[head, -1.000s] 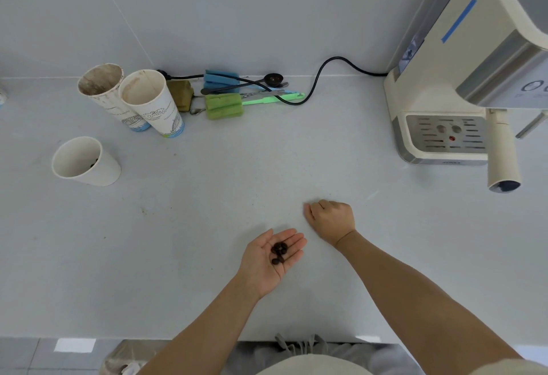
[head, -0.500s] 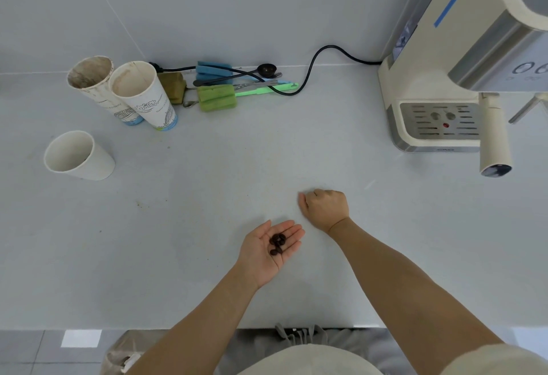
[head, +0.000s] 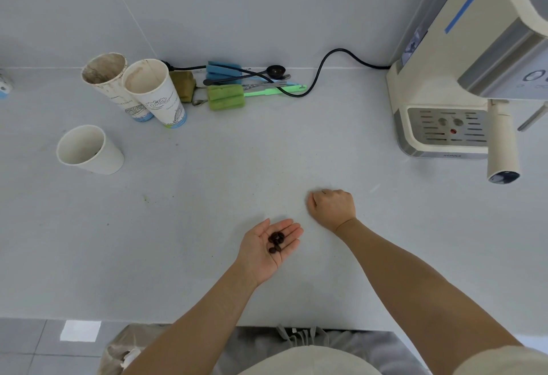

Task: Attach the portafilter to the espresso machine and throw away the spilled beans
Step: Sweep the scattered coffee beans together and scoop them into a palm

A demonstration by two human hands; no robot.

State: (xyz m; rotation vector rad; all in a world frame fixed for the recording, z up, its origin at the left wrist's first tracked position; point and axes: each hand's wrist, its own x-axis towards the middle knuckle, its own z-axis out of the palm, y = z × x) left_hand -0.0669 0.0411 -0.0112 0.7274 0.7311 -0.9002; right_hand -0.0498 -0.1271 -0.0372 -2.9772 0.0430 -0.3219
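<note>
The left hand (head: 268, 248) lies palm up just above the pale grey counter (head: 189, 226), fingers spread flat, with a small cluster of dark coffee beans (head: 275, 242) resting in the hollow of the palm. Just beside it, towards the wall, the right hand (head: 332, 208) is curled into a loose fist with its knuckles down on the counter; whether anything is inside the fist cannot be told.

At the right edge stands the cream espresso machine (head: 462, 78), with a blue strip on its side and a metal drip grate (head: 449, 128) at its base. A small brand word is printed on the front lip below the grate, too small to read surely. The portafilter (head: 502, 143) hangs from the machine's head, its cream handle pointing out over the counter edge of the base.

At the back left, two stained paper cups (head: 133, 89) lean together; their sides carry a line drawing of a bridge and small script, one line seeming to read "Statue of Liberty". A plain white cup (head: 89, 149) sits nearer, well apart from the hands. Along the wall lie green sponge brushes (head: 226, 97), a blue one (head: 222, 69), a black scoop (head: 274, 71) and the machine's black power cord (head: 326, 60). Below the counter edge a bin bag (head: 118, 351) shows.
</note>
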